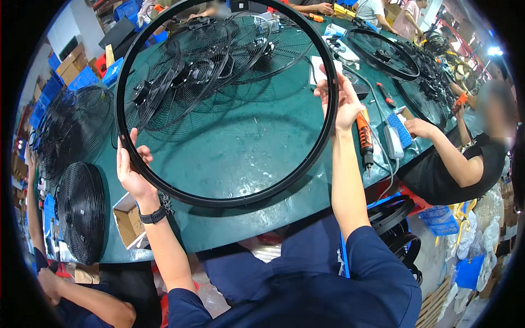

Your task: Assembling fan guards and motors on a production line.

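Note:
A large black ring-shaped hoop point(232, 201) is raised over the green table point(235, 156) in both my hands. My left hand point(134, 169) is closed on its lower left side, with the thumb and fingers on either side of the rim. On the upper right side my right hand point(343, 101) grips the rim, its palm turned up and some fingers curled. Through the hoop, several black wire fan grilles point(202, 82) with dark motor units lie overlapping at the back of the table. An orange-and-black power screwdriver point(365, 136) lies right of my right forearm.
A thick round fan grille point(82, 213) stands at the left edge near an open cardboard box point(130, 218). To the right are a white power adapter point(392, 142), its cables and a red-handled tool point(385, 95). Co-workers sit at both sides; the right one's hand point(420, 128) rests on the table.

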Motion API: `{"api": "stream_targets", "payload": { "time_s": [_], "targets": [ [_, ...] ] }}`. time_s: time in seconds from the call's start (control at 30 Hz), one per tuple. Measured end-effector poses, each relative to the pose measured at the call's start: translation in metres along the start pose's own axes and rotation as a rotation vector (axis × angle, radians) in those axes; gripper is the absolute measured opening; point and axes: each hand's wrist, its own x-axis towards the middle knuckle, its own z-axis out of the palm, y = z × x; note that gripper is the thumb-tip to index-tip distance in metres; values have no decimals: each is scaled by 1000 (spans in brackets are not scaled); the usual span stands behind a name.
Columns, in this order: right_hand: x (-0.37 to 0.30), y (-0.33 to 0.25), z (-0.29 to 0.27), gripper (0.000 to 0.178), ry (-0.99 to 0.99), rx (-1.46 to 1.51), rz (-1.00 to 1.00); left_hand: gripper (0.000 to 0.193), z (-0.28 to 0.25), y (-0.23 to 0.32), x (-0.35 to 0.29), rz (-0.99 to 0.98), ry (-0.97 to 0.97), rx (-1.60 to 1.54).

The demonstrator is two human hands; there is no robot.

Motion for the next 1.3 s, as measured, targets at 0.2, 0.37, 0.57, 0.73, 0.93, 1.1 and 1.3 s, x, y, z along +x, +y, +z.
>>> {"api": "stream_targets", "payload": {
  "time_s": [0.2, 0.37, 0.57, 0.73, 0.93, 1.1, 1.3],
  "targets": [
    [-2, 6, 1, 48, 27, -9, 31, 40, -14, 3, 0, -20, -14, -33],
    [7, -4, -24, 43, -24, 71, 71, 42, -3, -4, 5, -65, 17, -27],
    [14, 2, -33, 47, -128, 122, 145, 37, -15, -8, 9, -87, -40, -109],
    [19, -5, -51, 48, -160, 157, 216, 40, -8, -7, 8, -93, -6, -38],
    [14, -2, -55, 48, -150, 116, 195, 43, -11, -5, 3, -90, -36, -64],
    [13, -5, -47, 48, -111, 56, 171, 42, -7, -2, 3, -71, -24, -40],
    [12, -11, -36, 46, -64, -22, 88, 42, 1, -7, 4, -89, -31, -95]
  ]
}}
